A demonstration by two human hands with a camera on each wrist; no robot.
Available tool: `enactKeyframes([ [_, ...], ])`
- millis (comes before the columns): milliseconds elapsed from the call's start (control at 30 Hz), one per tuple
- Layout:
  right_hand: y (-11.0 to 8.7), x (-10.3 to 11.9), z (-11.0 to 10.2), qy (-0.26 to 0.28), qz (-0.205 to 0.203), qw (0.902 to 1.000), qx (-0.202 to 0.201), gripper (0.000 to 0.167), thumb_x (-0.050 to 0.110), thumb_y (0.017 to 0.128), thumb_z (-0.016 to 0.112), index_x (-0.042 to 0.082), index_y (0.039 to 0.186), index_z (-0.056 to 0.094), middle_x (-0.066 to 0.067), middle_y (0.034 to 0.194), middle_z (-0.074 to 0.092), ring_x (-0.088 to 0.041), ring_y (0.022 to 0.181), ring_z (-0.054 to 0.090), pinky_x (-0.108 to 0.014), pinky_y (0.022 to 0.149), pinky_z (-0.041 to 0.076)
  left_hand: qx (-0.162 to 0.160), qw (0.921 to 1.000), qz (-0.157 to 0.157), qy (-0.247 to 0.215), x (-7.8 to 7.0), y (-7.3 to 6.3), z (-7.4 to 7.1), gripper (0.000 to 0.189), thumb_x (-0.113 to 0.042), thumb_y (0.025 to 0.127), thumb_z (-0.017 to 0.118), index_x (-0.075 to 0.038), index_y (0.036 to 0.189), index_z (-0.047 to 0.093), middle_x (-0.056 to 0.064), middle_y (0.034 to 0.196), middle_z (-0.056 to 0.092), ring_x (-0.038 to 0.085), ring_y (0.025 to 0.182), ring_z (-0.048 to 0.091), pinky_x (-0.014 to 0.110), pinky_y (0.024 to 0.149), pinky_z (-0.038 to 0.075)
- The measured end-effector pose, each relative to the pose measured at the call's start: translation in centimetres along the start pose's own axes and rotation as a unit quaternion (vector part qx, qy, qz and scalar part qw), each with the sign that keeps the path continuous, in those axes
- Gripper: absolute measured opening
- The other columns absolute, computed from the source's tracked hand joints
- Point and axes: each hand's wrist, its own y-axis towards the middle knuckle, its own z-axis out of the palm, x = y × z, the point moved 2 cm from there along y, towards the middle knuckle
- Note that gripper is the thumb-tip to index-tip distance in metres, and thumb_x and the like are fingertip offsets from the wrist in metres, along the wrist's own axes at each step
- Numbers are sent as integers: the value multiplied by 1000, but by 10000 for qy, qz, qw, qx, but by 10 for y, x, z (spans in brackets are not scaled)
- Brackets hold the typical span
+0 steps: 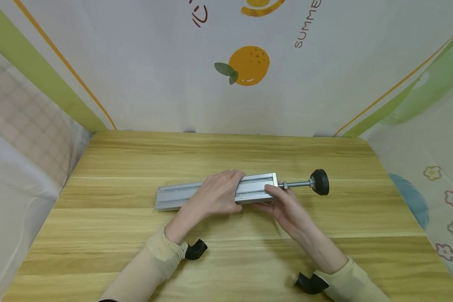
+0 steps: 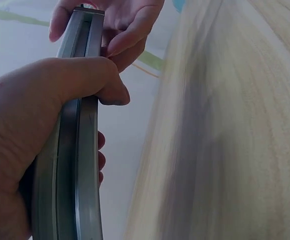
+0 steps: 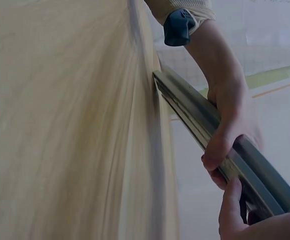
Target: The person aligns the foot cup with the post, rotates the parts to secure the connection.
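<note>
A long aluminium profile [image 1: 254, 187] with grooves lies crosswise between both hands in the head view. From its right end sticks a threaded rod [image 1: 299, 184] with a nut, tipped by a round black levelling foot [image 1: 319, 182]. My left hand [image 1: 216, 193] wraps over the profile right of its middle, thumb on the near side, as the left wrist view also shows. Near the rod end, my right hand [image 1: 290, 212] holds the profile, thumb on the top face and fingers beneath. In the right wrist view the profile [image 3: 192, 107] slants, its far end close to the tabletop.
The wood-grain tabletop [image 1: 226, 260] lies under the hands. A white printed cloth [image 1: 154, 75] with an orange drawing hangs behind it, and cloth flanks both sides. Black wrist-worn pieces [image 1: 196, 250] stick out from the cuffs.
</note>
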Motion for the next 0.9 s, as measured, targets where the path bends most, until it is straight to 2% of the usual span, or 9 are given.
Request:
enactKeyframes([
  [267, -3, 8, -13, -168, 123, 9991, 371, 24, 19, 107, 47, 20, 129, 58, 5, 120, 73, -14, 114, 70, -36, 102, 57, 39, 10000, -32, -46, 1, 0, -3, 75, -32, 66, 90, -10, 131, 58, 6, 121, 70, 20, 102, 67, 37, 80, 60],
  [500, -5, 13, -27, -519, 248, 9981, 232, 22, 21, 107, 50, 18, 124, 63, 4, 119, 72, -15, 112, 72, -36, 101, 57, 143, 9999, -62, 43, 6, 1, -2, 76, -33, 67, 89, -9, 132, 58, 7, 125, 69, 22, 108, 68, 38, 84, 61],
  [600, -7, 14, -35, -537, 266, 9982, 44, 24, 18, 105, 53, 14, 129, 59, 4, 120, 71, -13, 107, 72, -34, 99, 58, 192, 9998, -98, 49, 8, 1, -3, 77, -33, 68, 89, -9, 134, 57, 8, 126, 69, 23, 109, 68, 39, 85, 61],
  [700, -10, 15, -42, -459, 218, 9987, -42, 32, 15, 104, 56, 14, 136, 50, 2, 122, 70, -13, 108, 72, -35, 100, 57, 208, 9997, -139, 16, 11, 0, -4, 77, -32, 68, 89, -9, 133, 57, 8, 124, 70, 23, 107, 68, 40, 84, 61],
  [900, -14, 20, -51, -95, -17, 9999, -42, 43, 7, 103, 55, 13, 142, 38, -3, 120, 75, -20, 116, 73, -40, 103, 56, 231, 9995, -221, 6, 16, -1, -4, 72, -30, 67, 89, -10, 129, 58, 5, 117, 70, 20, 99, 67, 37, 78, 60],
])
